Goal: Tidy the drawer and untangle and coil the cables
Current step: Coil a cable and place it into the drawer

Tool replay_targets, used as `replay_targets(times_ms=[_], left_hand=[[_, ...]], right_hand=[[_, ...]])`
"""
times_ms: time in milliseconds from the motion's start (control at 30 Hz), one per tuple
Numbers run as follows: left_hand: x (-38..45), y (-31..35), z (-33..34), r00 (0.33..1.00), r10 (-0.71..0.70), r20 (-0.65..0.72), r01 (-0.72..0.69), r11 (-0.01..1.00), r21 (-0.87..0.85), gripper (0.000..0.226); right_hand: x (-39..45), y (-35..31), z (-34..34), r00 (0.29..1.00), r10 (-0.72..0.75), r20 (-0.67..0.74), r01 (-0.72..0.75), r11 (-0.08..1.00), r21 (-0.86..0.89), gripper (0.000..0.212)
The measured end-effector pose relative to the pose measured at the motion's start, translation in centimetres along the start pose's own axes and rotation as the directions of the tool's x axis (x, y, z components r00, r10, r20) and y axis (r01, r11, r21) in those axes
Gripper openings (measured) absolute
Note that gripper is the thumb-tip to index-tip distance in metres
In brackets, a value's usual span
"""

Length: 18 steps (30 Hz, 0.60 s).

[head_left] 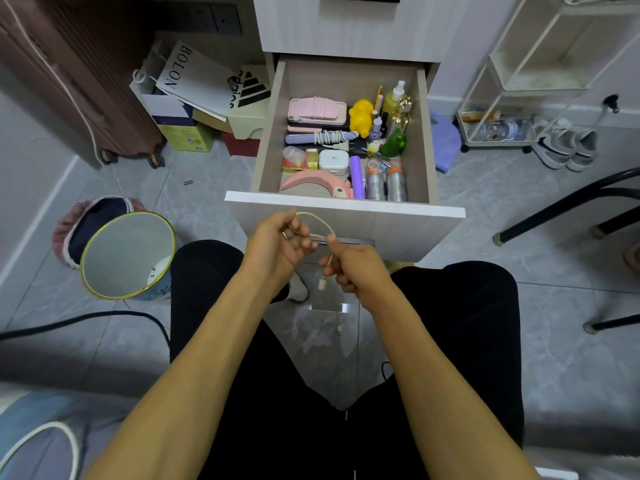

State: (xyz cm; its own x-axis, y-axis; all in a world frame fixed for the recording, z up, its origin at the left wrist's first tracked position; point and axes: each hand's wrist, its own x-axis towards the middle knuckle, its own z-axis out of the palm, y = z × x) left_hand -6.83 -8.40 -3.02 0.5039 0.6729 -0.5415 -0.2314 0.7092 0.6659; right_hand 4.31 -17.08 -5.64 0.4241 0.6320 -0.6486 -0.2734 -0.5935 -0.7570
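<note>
While the view looks down from head height, two bare forearms are seen reaching forward over legs in black trousers. A short cream cable [317, 223] is held between the two hands, just in front of the open drawer's front panel. The left hand [277, 247] is curled around one end of the cable, fingers closed on it. The right hand [353, 268] is pinched on the other part, thumb pressed on top, and the cable's white plug [322, 282] is seen hanging just below that hand. Between the hands the cable is arched upward in a loop.

To the left, on the grey tiled floor [194, 209], a round waste bin [128, 254] with a gold rim is tilted toward the camera.

Beyond the hands, the drawer [270, 133] is pulled out of a pale wood-grain cabinet. Inside it, two silver spray cans [386, 183] are laid near the front right, beside a purple tube [356, 176]. A pink curved item [311, 181] is placed at the front left, with a small white case [333, 161] behind it. Further back, a lilac device wrapped in a white cord [325, 137] is laid crosswise, with a yellow toy [361, 116] and a green toy [396, 143] to its right. Pink flat cases [317, 110] are stacked at the back left.

Past the cabinet's left side, paper bags and boxes [194, 98] are piled. A white wire rack [526, 81] is seen at the far right.
</note>
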Motion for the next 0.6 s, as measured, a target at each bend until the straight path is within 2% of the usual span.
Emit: replay_targets(times_ms=[233,367,433,500,567,600], left_hand=[[-1.3,-0.8,-1.5,0.994,-0.101,0.030,0.102,0.995,-0.017,0.029],[-1.9,-1.1,-2.2,0.993,-0.112,-0.032,0.114,0.992,0.060,0.026],[-2.3,-1.1,-2.8,0.993,-0.080,-0.086,0.099,0.965,0.243,0.020],[-2.6,-0.8,-3.3,0.991,-0.023,-0.129,0.084,0.868,0.490,0.021],[-2.5,-0.3,-3.6,0.992,0.068,-0.108,0.025,0.727,0.687,0.022],[-2.2,-0.1,-3.8,0.990,0.113,-0.079,-0.014,0.655,0.756,0.020]], right_hand=[[0.7,1.3,1.6,0.997,0.001,-0.071,0.019,0.960,0.280,0.037],[0.8,1.0,2.2,0.993,-0.032,-0.114,0.067,0.947,0.316,0.029],[0.7,0.9,2.0,0.982,-0.127,-0.139,0.154,0.965,0.210,0.029],[0.7,1.1,1.2,0.939,-0.316,-0.135,0.311,0.949,-0.061,0.035],[0.9,1.4,0.2,0.867,-0.498,-0.025,0.453,0.807,-0.378,0.040],[0.9,1.6,-0.2,0.844,-0.534,0.052,0.488,0.725,-0.486,0.040]])
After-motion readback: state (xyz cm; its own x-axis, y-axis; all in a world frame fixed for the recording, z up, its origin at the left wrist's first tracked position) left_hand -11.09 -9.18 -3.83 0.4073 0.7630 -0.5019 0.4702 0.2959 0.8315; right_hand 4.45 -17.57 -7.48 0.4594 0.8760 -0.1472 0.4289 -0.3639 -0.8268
